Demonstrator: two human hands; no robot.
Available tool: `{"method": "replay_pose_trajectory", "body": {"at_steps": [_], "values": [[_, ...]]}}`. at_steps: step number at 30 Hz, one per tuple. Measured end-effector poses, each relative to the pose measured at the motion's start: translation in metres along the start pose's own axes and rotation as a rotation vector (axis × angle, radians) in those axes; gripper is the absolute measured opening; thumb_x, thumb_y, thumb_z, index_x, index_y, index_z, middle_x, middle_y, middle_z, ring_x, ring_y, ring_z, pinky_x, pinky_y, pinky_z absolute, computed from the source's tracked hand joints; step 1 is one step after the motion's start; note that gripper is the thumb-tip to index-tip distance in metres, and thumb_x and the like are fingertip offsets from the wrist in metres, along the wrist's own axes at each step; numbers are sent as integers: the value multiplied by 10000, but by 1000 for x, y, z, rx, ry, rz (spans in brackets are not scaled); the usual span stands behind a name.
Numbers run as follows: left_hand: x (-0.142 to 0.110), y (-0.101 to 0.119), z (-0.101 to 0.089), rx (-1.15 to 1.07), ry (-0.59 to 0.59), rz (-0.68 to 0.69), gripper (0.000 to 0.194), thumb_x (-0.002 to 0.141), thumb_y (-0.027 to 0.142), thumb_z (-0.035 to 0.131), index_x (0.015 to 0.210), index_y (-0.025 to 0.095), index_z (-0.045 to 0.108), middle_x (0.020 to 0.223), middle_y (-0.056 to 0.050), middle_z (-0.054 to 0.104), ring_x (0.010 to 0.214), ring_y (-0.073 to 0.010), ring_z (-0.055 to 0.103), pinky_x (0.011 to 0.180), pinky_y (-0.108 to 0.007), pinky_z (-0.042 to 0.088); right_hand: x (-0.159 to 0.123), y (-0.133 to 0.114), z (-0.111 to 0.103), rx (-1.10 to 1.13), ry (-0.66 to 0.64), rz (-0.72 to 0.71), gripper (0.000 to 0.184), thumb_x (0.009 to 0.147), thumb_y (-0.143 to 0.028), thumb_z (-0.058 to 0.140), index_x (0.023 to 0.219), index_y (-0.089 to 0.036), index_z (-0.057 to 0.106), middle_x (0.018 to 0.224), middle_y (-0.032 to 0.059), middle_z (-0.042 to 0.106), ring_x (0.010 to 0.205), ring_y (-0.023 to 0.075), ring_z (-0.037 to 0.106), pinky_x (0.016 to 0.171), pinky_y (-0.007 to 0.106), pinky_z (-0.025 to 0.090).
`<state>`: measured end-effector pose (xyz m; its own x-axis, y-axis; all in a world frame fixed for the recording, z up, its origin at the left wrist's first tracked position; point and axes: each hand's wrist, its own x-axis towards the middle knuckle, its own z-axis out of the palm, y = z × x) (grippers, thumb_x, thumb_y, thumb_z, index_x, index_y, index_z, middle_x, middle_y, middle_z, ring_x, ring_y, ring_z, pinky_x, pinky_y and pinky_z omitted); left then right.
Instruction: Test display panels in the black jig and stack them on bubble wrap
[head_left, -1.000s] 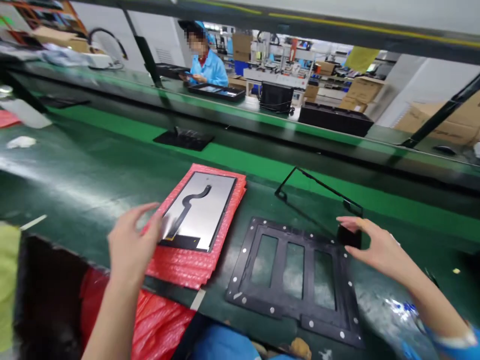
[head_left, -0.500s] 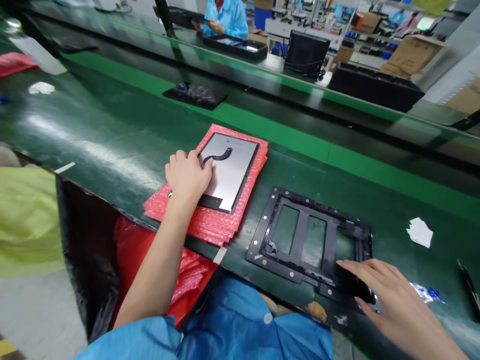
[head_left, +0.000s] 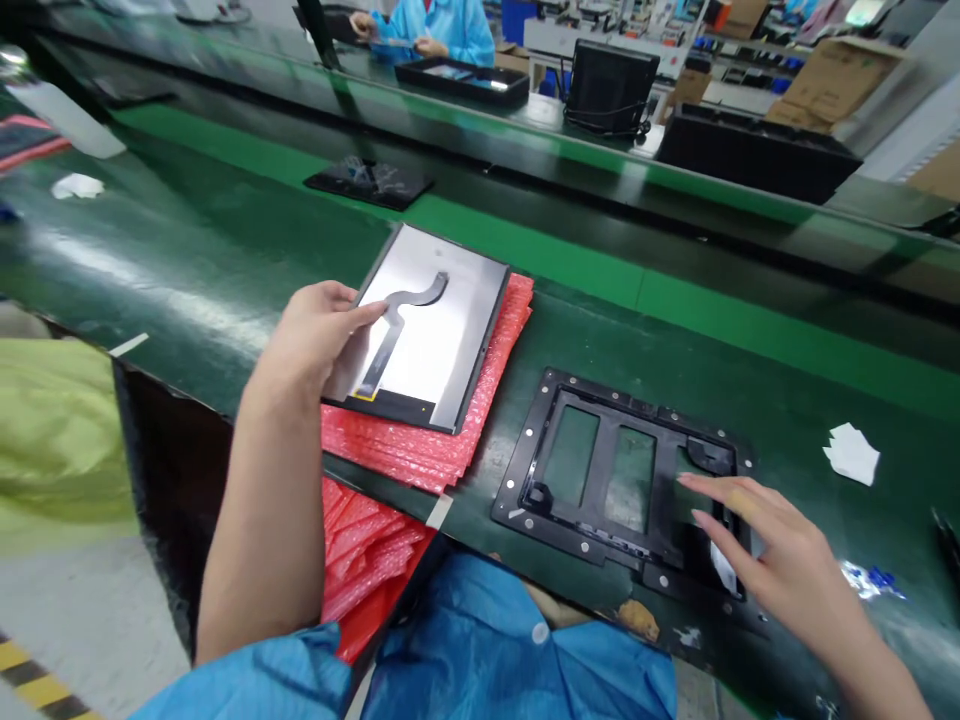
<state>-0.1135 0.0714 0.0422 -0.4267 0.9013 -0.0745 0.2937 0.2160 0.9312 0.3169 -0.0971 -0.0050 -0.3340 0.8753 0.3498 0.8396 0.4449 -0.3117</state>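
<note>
My left hand (head_left: pixel 319 325) grips the left edge of a flat display panel (head_left: pixel 427 350), thumb on its silvery back and fingers beneath. A grey ribbon cable (head_left: pixel 384 352) curves across that back. The panel is tilted over a stack of red bubble-wrap sheets (head_left: pixel 420 455). To the right, a black frame fixture (head_left: pixel 551 530) with rectangular openings and small round metal dots lies on the bench. Over its right end is my right hand (head_left: pixel 765 530), fingers apart and nothing visible between them; whether the fingertips touch the frame I cannot tell.
The green bench (head_left: pixel 225 250) carries a dark flat panel (head_left: pixel 369 183) at the back and a torn white paper piece (head_left: pixel 852 453) at right. More red bubble wrap (head_left: pixel 367 560) sits below the bench edge. A co-worker in blue (head_left: pixel 442 30) sits behind the partition.
My left hand has taken hold of the display panel and lifted it off the red wrap, shifting it slightly left. My right hand's fingers have spread above the frame fixture.
</note>
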Motion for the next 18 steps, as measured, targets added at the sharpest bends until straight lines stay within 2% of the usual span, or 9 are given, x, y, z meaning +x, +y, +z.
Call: {"method": "replay_pose_trajectory", "body": {"at_steps": [2,4,6,8,10,12,15,18], "values": [[-10,12,-8,-71,40,-16,278,733,298,730,818,200,484,590,75,527,466,-67,457,424,-163,324,7,-4,1,58,41,13,207,979,-241,542,1158,-269,643,1107,-4,746,1000,155,699,887,304,550],[-25,22,-10,-218,45,-2,303,687,281,748,836,216,492,614,78,598,487,-85,528,432,-166,410,14,-14,0,94,106,20,206,970,-197,548,1139,-263,647,1071,1,751,951,143,708,867,277,557],[-44,27,-3,-378,-27,-3,380,591,236,794,880,220,547,657,69,657,531,-114,594,482,-195,504,21,-27,-4,102,187,16,259,957,-153,549,1177,-254,639,1053,20,750,930,140,707,844,260,561],[-66,27,15,-472,-168,-12,466,543,196,811,963,204,609,740,37,708,607,-141,650,556,-218,559,25,-42,-7,95,248,-28,372,939,-110,548,1287,-235,597,1109,58,738,991,150,696,865,267,560],[-88,24,40,-519,-321,-31,524,570,211,817,1061,187,635,850,-7,740,722,-173,699,627,-228,575,28,-55,-8,69,267,-119,494,919,-94,568,1398,-204,521,1223,108,705,1137,179,656,934,311,548],[-108,19,67,-566,-449,-83,533,604,246,825,1100,185,638,916,-35,748,790,-202,718,665,-247,581,31,-64,-4,-2,246,-225,537,909,-92,576,1433,-170,488,1319,136,661,1282,207,581,1012,365,516],[-134,18,102,-640,-577,-158,505,643,265,842,1098,178,640,1008,-57,746,848,-204,720,713,-250,578,35,-65,5,-141,211,-308,430,929,-80,515,1349,-153,572,1356,111,642,1345,206,536,1096,392,457],[-157,25,119,-676,-701,-166,475,729,258,817,1154,161,630,1124,-80,729,978,-206,707,774,-232,562,34,-58,7,-214,281,-337,336,947,-69,477,1221,-136,659,1279,100,688,1271,200,603,1073,358,479]]}}
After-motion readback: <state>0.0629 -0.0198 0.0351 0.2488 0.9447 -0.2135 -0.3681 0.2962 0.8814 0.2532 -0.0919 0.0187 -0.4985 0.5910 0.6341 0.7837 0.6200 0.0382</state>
